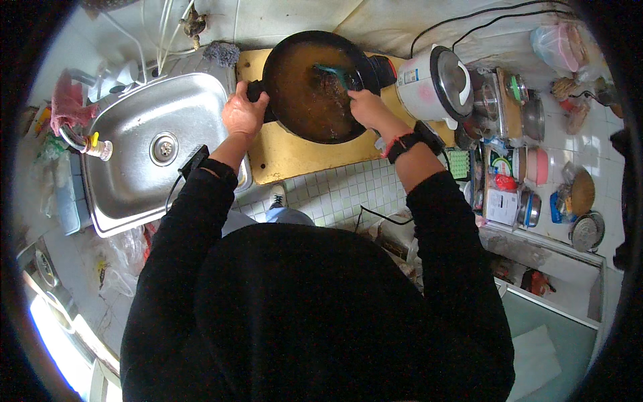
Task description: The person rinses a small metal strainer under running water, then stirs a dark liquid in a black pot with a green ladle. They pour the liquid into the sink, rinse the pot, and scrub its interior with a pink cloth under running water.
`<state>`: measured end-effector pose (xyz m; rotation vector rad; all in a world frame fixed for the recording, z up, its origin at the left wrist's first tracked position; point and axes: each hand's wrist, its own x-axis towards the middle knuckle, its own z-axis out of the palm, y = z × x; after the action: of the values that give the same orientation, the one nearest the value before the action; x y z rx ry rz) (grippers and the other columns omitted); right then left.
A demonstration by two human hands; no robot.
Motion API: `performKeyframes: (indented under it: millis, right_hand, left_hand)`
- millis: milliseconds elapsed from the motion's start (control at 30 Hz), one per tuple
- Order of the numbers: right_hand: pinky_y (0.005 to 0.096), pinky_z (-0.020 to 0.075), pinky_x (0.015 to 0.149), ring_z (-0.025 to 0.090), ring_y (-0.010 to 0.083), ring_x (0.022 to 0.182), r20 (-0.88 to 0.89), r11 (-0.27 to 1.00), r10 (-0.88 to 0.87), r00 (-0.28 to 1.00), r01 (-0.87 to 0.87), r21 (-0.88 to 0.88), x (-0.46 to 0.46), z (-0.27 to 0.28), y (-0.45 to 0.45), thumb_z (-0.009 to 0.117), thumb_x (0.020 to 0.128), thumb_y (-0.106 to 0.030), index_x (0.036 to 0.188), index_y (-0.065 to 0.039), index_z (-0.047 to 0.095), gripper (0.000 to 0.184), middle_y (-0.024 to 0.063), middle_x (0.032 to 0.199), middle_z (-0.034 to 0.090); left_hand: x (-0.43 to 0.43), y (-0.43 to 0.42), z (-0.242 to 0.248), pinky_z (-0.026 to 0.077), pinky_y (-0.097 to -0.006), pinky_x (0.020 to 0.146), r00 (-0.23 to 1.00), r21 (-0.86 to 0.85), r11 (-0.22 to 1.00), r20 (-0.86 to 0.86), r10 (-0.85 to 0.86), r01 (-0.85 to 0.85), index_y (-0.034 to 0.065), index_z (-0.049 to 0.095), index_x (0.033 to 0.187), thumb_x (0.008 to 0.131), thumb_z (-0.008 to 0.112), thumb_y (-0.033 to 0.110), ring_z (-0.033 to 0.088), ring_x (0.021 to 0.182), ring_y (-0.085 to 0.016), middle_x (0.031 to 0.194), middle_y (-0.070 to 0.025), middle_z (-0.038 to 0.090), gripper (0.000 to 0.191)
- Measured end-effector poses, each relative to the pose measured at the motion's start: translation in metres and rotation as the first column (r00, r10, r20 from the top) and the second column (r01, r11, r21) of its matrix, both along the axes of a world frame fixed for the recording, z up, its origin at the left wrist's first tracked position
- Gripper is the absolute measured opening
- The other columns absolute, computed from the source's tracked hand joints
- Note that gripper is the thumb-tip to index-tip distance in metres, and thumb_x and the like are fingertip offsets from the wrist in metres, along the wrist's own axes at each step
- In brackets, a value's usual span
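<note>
A round black pan (311, 115) rests on a yellow board-like surface, and its inside looks brownish and wet. On the pan's left side, my left hand (242, 114) grips the black handle (254, 91), thumb and fingers around it. My right hand (370, 111) reaches over the pan's right part, closed on a teal-headed utensil (331, 69), possibly a brush or spatula. The utensil's head is down inside the pan. A second black handle-like part with a red edge (385, 70) juts from the pan's right side.
A stainless steel sink (115, 166) adjoins the yellow surface (286, 156) on the left. A white rice cooker (417, 83) stands close to the pan's right. Shelves with jars and bowls (532, 166) are farther right. A grey scrubber (221, 54) lies behind the sink.
</note>
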<state>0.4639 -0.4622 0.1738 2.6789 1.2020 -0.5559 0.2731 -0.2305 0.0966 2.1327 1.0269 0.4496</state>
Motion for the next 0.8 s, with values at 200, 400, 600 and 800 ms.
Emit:
performKeyframes:
  millis: [200,400,600,800]
  right_hand:
    - [0.0474,0.0495,0.090,0.062,0.0409,0.101,-0.053,0.996,-0.013,0.999,0.018,0.092,-0.008,-0.001,0.015,0.050,0.087,-0.016,0.124,-0.006,0.062,0.041,0.0231,0.108,0.065]
    - [0.0503,0.0510,0.084,0.064,0.0443,0.090,-0.198,0.991,-0.124,0.972,0.132,0.031,-0.046,0.032,0.000,0.049,0.087,-0.016,0.125,-0.007,0.061,0.041,0.0261,0.101,0.066]
    - [0.0475,0.0507,0.079,0.064,0.0427,0.087,-0.208,0.991,-0.101,0.973,0.116,0.061,-0.063,0.038,-0.031,0.046,0.092,-0.018,0.133,-0.012,0.057,0.043,0.0280,0.097,0.065]
    - [0.0465,0.0509,0.078,0.064,0.0417,0.083,-0.272,0.963,-0.240,0.932,0.264,0.052,-0.059,0.040,-0.045,0.046,0.093,-0.018,0.132,-0.009,0.057,0.041,0.0280,0.095,0.065]
  left_hand:
    - [0.001,0.000,0.000,0.052,-0.0484,0.078,1.000,0.003,1.000,0.002,0.006,-0.006,0.0127,0.058,0.109,0.078,0.067,0.045,0.065,0.088,-0.040,0.094,-0.0226,0.066,0.046]
    - [0.000,-0.002,0.006,0.053,-0.0480,0.079,0.999,-0.002,1.000,-0.019,0.026,-0.026,0.0119,0.059,0.112,0.078,0.068,0.043,0.066,0.089,-0.040,0.095,-0.0221,0.067,0.047]
    - [-0.001,-0.004,0.010,0.053,-0.0480,0.078,0.999,0.020,0.999,-0.024,0.045,-0.044,0.0111,0.061,0.113,0.077,0.070,0.039,0.066,0.087,-0.040,0.093,-0.0217,0.069,0.046]
    - [-0.001,-0.003,0.005,0.053,-0.0475,0.078,0.999,0.025,0.999,-0.038,0.027,-0.026,0.0120,0.060,0.116,0.078,0.070,0.038,0.067,0.088,-0.040,0.094,-0.0213,0.069,0.047]
